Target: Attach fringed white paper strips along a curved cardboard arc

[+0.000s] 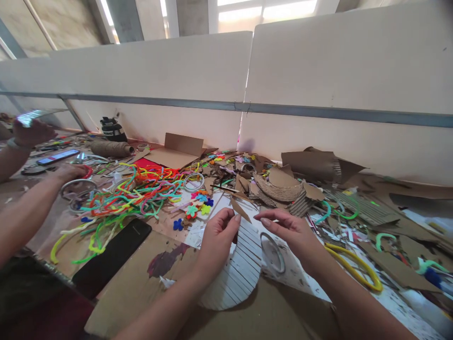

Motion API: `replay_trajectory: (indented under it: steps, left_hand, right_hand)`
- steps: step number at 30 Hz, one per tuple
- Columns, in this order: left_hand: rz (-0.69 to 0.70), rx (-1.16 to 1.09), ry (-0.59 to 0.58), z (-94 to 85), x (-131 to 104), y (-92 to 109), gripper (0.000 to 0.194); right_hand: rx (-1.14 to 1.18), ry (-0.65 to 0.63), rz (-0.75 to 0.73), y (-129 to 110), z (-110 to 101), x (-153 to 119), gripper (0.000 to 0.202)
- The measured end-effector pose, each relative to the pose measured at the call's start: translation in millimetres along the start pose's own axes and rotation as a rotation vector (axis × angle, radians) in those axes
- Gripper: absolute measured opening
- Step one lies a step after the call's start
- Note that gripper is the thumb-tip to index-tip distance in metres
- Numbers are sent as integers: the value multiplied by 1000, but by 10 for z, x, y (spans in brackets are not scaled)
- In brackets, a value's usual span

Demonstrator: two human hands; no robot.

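My left hand (221,238) pinches a small pointed piece of brown cardboard (241,211) between thumb and fingers. Below it lies a rounded white piece with dark parallel lines (235,281), partly covered by that hand. My right hand (285,225) is open just to the right, fingers stretched toward the cardboard piece with a gap between. A pale ring (272,252) stands out beneath my right hand, beside the lined piece. Under the lined piece is a brown cardboard sheet (141,283) with a dark purple stain.
Pipe cleaners (141,189) and felt flowers (193,211) crowd the left. Cardboard scraps (279,184) pile up ahead. A black phone (113,257) lies left, yellow rings (354,267) right. At far left, another person's hands (72,174) are over the table. A white partition (159,66) runs behind.
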State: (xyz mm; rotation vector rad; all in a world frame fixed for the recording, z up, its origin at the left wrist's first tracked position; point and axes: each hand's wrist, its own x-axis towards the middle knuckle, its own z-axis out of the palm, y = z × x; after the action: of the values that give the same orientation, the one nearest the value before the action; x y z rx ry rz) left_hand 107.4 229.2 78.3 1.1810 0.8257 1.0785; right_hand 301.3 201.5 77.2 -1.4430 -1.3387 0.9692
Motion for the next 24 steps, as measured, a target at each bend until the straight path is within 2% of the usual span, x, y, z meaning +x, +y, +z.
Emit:
replay_trajectory:
  steps: [3,9,14,24]
  left_hand:
    - [-1,37,-64,43,-18,2,25]
    - [-15,40,-117,68,-30,-13,27]
    - [-60,0,-109,61,-16,-21,25]
    - [-93,-59,-15,3,17,-27,26]
  right_hand:
    - [29,-29,-56,-74,41,-36,30]
    - [54,-24,-31,-146,119,-72,23]
    - [43,-64,-46,-132,97,-75,25]
    - [-43,-117,-42,-76,89,-43,29]
